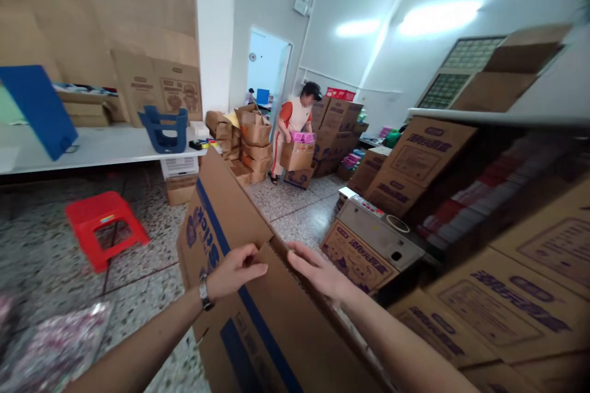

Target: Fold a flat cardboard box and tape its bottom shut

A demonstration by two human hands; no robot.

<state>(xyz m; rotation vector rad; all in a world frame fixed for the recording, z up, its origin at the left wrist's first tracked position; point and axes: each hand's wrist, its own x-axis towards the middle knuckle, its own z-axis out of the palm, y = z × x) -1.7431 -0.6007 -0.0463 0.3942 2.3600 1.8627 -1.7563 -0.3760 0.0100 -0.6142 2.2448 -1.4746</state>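
Up close, both hands rest on a flattened brown cardboard box with a blue stripe and blue lettering, which stands tilted on the speckled terrazzo floor. The left hand, a watch at its wrist, curls its fingers over the box's upper edge, gripping the board. The right hand lies flat and open against the same edge, just beside the left. A red plastic stool stands to the left. Farther back, a person in an orange-and-white top holds a small carton among stacked brown cartons.
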